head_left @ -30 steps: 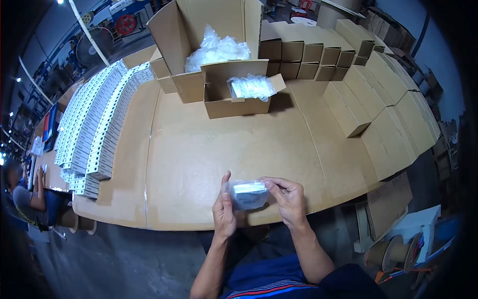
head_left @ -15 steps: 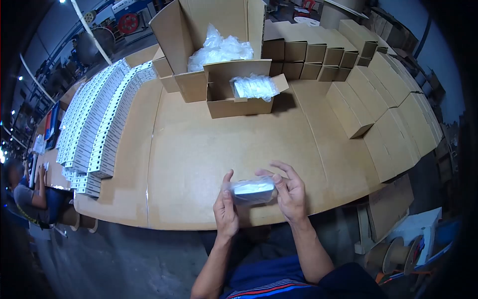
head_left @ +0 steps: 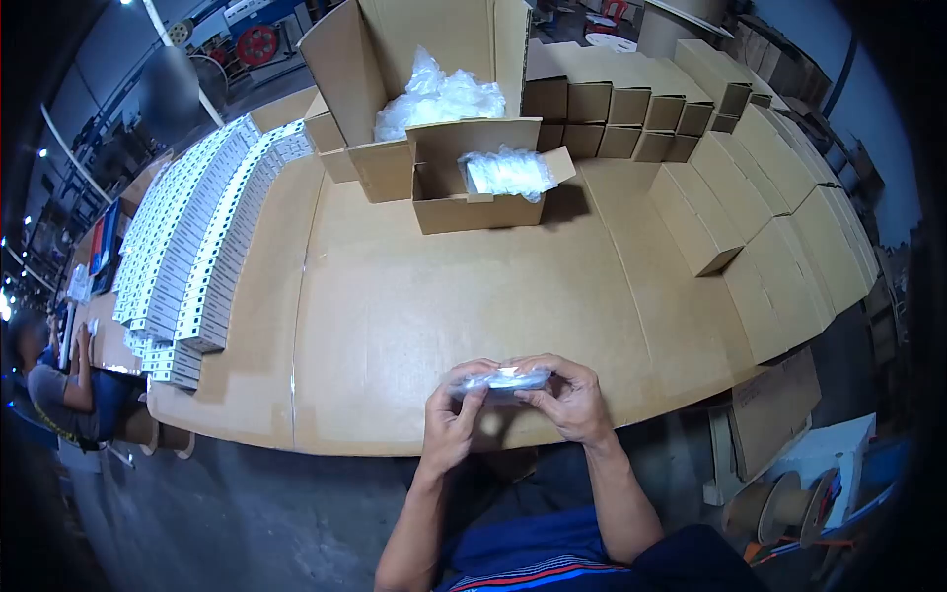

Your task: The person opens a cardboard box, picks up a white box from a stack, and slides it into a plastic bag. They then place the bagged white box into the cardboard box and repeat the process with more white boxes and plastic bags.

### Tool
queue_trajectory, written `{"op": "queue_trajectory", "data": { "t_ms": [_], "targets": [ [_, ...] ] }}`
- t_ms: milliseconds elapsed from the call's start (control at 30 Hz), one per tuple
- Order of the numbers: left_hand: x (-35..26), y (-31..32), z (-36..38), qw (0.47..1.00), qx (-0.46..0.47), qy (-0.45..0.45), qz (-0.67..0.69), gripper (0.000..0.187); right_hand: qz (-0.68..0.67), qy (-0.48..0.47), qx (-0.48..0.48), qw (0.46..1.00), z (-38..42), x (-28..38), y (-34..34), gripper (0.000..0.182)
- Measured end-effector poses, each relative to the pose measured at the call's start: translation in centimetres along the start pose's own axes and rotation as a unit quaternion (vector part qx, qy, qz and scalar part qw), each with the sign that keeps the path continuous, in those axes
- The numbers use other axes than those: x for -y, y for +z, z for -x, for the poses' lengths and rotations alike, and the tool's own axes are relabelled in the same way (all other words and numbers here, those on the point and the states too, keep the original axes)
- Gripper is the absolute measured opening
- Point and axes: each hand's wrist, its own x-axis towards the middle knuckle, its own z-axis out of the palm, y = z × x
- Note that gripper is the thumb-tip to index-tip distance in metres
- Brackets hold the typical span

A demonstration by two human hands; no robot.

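A small item in clear plastic wrap [head_left: 501, 381] is held above the front part of the cardboard-covered table, seen nearly edge-on. My left hand [head_left: 452, 419] grips its left end, thumb in front and fingers behind. At the other end, my right hand [head_left: 570, 403] pinches it between thumb and fingers. Farther back stands an open small carton [head_left: 476, 215] with a bubble-wrapped bundle [head_left: 508, 174] inside. Behind it, a larger open box [head_left: 385, 174] contains crumpled clear plastic [head_left: 444, 99].
Long rows of small white boxes [head_left: 202, 257] line the table's [head_left: 395, 316] left side. Brown cartons [head_left: 779, 227] are stacked at the right and back right. Another person [head_left: 64, 385] sits at the far left. Wooden spools [head_left: 784, 508] lie at the lower right.
The wrapped item has tilted from showing its broad face to nearly edge-on. My right hand's fingers, spread before, have closed round it, and both hands are nearer together.
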Motion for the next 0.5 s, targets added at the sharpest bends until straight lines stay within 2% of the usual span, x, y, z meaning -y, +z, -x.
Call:
{"op": "queue_trajectory", "data": {
  "t_ms": [133,233,267,367,400,500],
  "targets": [
    [0.0,-0.1,0.2,0.996,-0.060,-0.063,0.009,0.023,0.128,-0.078,0.040,0.988,-0.8,0.9,-0.7,0.024],
    [-0.5,0.4,0.1,0.988,-0.124,-0.096,0.015,0.027,0.048,-0.015,-0.066,0.997,-0.5,0.3,-0.9,0.020],
    [-0.5,0.4,0.0,0.985,-0.139,-0.097,0.025,0.028,-0.059,0.004,-0.121,0.991,-0.6,0.1,-1.0,0.015],
    [-0.6,0.2,-0.3,0.982,-0.162,-0.088,0.031,0.030,-0.007,-0.087,-0.136,0.987,-1.0,1.7,-0.9,0.013],
    [-0.7,0.3,-0.4,0.982,-0.163,-0.085,0.029,0.030,0.038,-0.109,-0.054,0.992,-1.0,2.0,-1.3,0.018],
    [-1.6,1.2,-0.5,0.983,-0.161,-0.084,0.015,0.028,0.175,-0.090,0.063,0.978,-1.0,3.1,-0.2,0.025]
  ]
}}
